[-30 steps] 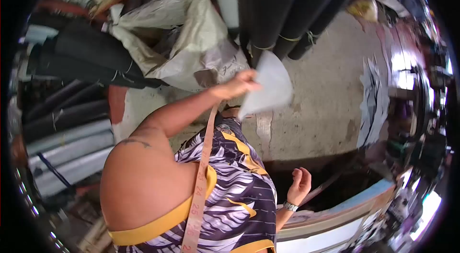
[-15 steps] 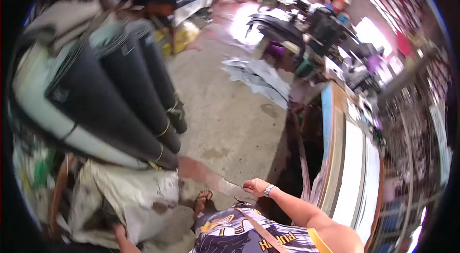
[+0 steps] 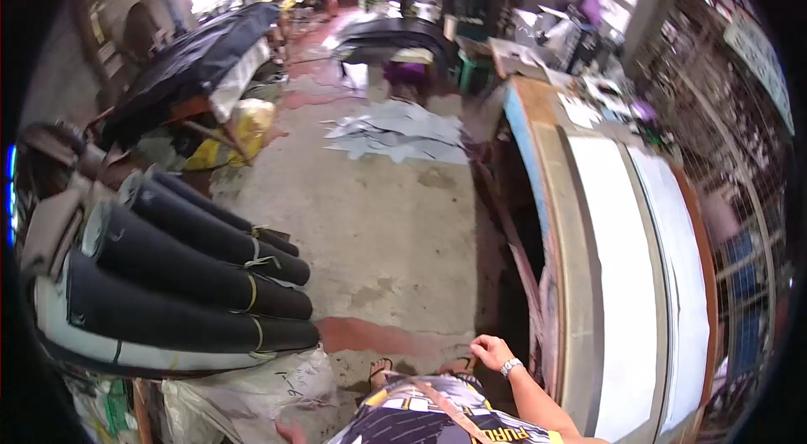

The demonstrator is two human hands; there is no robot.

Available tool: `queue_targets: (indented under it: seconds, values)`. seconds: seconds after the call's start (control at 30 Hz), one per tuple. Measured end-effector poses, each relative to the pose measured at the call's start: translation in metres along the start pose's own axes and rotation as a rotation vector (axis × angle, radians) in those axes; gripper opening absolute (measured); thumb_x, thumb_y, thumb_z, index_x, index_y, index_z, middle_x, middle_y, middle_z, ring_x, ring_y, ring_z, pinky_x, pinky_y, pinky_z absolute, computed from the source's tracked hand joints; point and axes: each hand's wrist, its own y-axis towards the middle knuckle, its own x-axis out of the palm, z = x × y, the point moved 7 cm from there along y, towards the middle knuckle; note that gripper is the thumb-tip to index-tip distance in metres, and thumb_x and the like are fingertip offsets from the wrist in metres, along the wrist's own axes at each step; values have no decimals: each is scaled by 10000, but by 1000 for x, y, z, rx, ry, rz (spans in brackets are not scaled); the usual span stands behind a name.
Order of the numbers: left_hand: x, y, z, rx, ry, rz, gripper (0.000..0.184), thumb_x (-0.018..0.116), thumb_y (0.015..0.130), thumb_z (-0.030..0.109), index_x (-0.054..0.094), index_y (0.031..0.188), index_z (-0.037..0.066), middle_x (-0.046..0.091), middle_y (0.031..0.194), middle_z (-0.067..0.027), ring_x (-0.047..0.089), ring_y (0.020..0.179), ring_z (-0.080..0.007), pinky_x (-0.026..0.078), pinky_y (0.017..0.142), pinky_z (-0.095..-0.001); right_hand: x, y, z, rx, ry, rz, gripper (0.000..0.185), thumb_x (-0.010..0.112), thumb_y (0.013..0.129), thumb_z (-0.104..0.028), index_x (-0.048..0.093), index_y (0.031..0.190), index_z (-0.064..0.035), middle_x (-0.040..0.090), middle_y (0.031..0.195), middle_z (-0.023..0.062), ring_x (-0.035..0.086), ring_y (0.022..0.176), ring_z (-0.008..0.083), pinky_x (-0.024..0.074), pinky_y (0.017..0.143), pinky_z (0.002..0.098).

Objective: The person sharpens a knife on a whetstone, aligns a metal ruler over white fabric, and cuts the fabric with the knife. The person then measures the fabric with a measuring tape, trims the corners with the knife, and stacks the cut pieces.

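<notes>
My right hand (image 3: 493, 352), with a metal watch at the wrist, hangs in front of my body over the floor. Its fingers are curled in and nothing shows in them. At the bottom edge, my left hand (image 3: 291, 432) is small and blurred beside a whitish woven sack (image 3: 252, 398); its fingers cannot be made out. A measuring tape (image 3: 445, 406) lies down the front of my patterned shirt. My sandalled feet are just beyond it.
Several dark rolls (image 3: 185, 263) tied with string lie at the left. On the right is a long table (image 3: 580, 301) bearing white sheets (image 3: 622, 276). Grey-white pieces (image 3: 399, 133) lie on the concrete floor (image 3: 370, 225). Dark material covers a table (image 3: 197, 66) farther back.
The view has swung from the sack up to the room. The white sheet my left hand held a second ago is out of sight. My left hand has come away from the sack's opening; my right fingers have curled.
</notes>
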Motion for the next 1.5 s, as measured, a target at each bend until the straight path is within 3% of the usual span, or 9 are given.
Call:
queue_targets:
  seconds: [0.07, 0.13, 0.3, 0.5, 0.67, 0.9, 1.1, 1.37, 1.5]
  values:
    - [62, 31, 102, -6, -166, -113, 444, 644, 850, 38, 561, 1277, -53, 601, 1267, -212, 588, 1176, -297, 448, 1037, -391, -29, -14, 39, -21, 230, 97, 219, 666, 910, -231, 713, 962, -24, 727, 839, 65, 663, 782, 127, 538, 737, 306]
    - [93, 26, 320, 471, -441, -316, 289, 594, 970, 95, 584, 1234, -21, 640, 1111, -71, 611, 937, -176, 498, 851, -305, -66, -27, 67, 11, 423, 146, 186, 646, 934, -207, 684, 909, -27, 700, 806, 28, 635, 745, 92, 526, 682, 287]
    - [26, -261, 769, 1326, -664, -861, 446, 507, 859, -95, 536, 1303, -67, 574, 1341, -189, 563, 1240, -297, 387, 1105, -408, -157, -59, 150, 253, 895, 353, 179, 631, 971, -203, 653, 1023, -34, 719, 880, 69, 676, 751, 121, 549, 654, 279]
    - [-39, -575, 856, 2405, -281, -552, 268, 590, 821, 87, 615, 1088, 105, 706, 1022, -126, 686, 953, -331, 515, 870, -520, -234, -121, 213, 395, 1280, 717, 200, 601, 985, -209, 634, 1046, -22, 719, 926, 129, 701, 742, 193, 588, 640, 302]
    - [-11, -637, 879, 2801, -500, -714, 254, 590, 840, 69, 633, 1091, 55, 707, 1018, -140, 680, 945, -318, 513, 863, -466, -216, -190, 232, 546, 1649, 868, 239, 573, 990, -244, 615, 1065, -21, 720, 943, 135, 700, 772, 228, 579, 659, 334]
    - [106, -602, 1002, 2583, -973, -1023, 245, 591, 867, 44, 657, 1095, -14, 709, 1011, -159, 671, 933, -298, 510, 855, -391, -166, -258, 257, 668, 1793, 1439, 259, 555, 991, -248, 601, 1080, -10, 720, 959, 163, 701, 786, 266, 606, 665, 337]
    - [545, -601, 1075, 1669, -140, -1621, 309, 618, 908, 113, 631, 1173, -43, 695, 1107, -179, 678, 1001, -265, 506, 912, -337, -156, -283, 248, 858, 1900, 1999, 451, 575, 963, -275, 491, 1227, 81, 671, 1046, 200, 692, 864, 304, 634, 792, 407]
    - [769, -624, 1074, 2081, 651, -404, 762, 571, 836, 691, 669, 1060, -32, 668, 1081, -264, 627, 1059, -441, 515, 821, -573, -155, -263, 272, 975, 1763, 2266, 469, 561, 957, -343, 479, 1266, 0, 529, 1174, 221, 590, 991, 326, 607, 796, 460]
    - [834, -614, 1099, 1918, 725, -668, 919, 615, 734, 798, 725, 919, -95, 720, 908, -268, 716, 854, -377, 537, 749, -471, -166, -252, 260, 922, 1761, 2458, 310, 590, 948, -205, 467, 1090, 42, 574, 831, 165, 612, 695, 295, 597, 584, 454]
